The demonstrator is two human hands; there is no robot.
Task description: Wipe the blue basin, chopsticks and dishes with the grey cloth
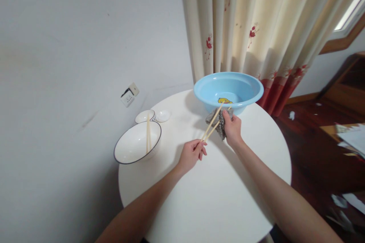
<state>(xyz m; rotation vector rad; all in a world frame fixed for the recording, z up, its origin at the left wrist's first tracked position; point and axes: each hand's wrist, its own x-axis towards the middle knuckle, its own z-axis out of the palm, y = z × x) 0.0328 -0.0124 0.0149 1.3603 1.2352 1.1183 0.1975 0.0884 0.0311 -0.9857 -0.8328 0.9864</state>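
My left hand point(192, 154) is closed on the near ends of a pair of pale wooden chopsticks point(211, 124), which point away and to the right. In my right hand point(232, 127) is a grey-brown cloth point(221, 131), gripped beside the chopsticks; one stick passes in front of it. Whether the cloth wraps the other stick I cannot tell. Both hands are above the white round table point(211, 197). Just beyond them stands a light blue plastic basin point(242, 83) with a yellow cartoon figure on its bottom.
At the table's left edge is a large white bowl point(129, 144) with a dark rim and another pair of chopsticks point(148, 136) in it. Behind it are a smaller bowl point(141, 117) and a small white dish point(163, 115). A wall with a socket point(127, 98) borders the left; a curtain point(242, 26) hangs behind.
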